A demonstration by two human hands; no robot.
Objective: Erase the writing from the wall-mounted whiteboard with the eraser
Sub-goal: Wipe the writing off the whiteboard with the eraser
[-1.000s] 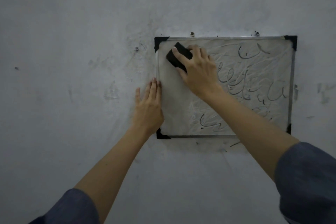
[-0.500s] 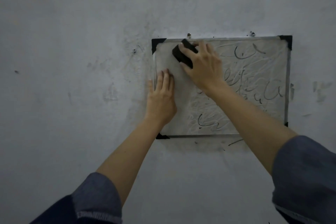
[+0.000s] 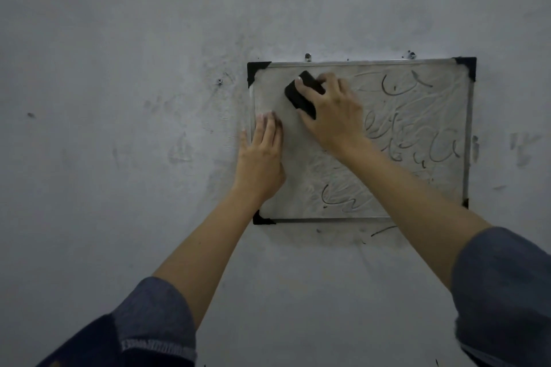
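While right hand (image 3: 334,116) grips one eraser (image 3: 302,95), left hand (image 3: 262,155) flat (fingers straight), one whiteboard (image 3: 417,128).

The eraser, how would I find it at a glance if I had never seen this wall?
Find the whiteboard, a metal-framed rectangle with black corners, hanging on the grey wall. In its upper left part the right hand holds the eraser against the board. It is a solid black block, unlike the thin scribbled pen strokes to its right.
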